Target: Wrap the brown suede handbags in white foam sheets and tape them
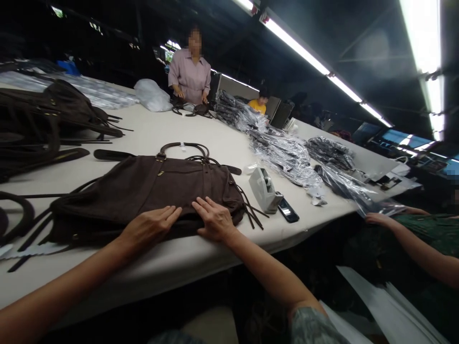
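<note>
Hands (216, 220) on bag (143, 184) near table edge (304, 228)

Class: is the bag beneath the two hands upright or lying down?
Lying down: the bag shows its broad side upward, handles laid over the table.

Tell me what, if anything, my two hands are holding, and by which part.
Nothing appears gripped: the left hand and right hand rest open on the brown bag, toward its near edge.
</note>
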The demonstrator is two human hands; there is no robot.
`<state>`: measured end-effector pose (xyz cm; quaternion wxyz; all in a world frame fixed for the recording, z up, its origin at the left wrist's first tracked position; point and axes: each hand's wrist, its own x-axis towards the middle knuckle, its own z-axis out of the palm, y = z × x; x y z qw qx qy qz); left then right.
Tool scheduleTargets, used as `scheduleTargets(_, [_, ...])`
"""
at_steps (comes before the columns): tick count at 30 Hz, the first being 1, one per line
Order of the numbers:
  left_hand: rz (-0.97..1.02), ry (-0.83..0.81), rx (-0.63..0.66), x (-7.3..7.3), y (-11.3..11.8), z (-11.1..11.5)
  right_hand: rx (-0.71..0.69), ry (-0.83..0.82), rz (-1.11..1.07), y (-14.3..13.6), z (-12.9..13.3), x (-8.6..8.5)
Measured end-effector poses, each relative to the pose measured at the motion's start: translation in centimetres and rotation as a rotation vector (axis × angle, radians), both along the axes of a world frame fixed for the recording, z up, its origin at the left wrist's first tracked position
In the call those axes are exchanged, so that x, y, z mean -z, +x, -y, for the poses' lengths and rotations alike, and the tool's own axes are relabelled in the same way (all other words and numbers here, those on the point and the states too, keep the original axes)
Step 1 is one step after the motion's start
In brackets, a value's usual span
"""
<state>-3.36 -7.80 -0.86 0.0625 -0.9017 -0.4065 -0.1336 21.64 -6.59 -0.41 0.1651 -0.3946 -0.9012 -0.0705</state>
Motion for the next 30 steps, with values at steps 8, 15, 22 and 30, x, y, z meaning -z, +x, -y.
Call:
scheduleTargets(8, [-0.072, -0.055, -0.043, -3.4, -3.0, -0.5, -0.230, 0.107, -0.027, 1.4, -2.7, 0.0])
scheduleTargets(15, [-0.183, -0.239, -0.189, -5.2, -7.9, -0.2, -0.368, 0.206, -0.079, 2.5, -3.3, 0.4])
scheduleTargets(22, [-0.075, -0.116, -0.248, -3.7, -13.4, 0.8, -0.343, 0.334, -0.151, 2.5, -2.8, 2.1])
scheduleTargets(30, [-0.138, 0.056, -0.215, 0.1, -15.1, 2.3, -0.026, 0.279, -0.110, 6.1, -2.4, 1.6])
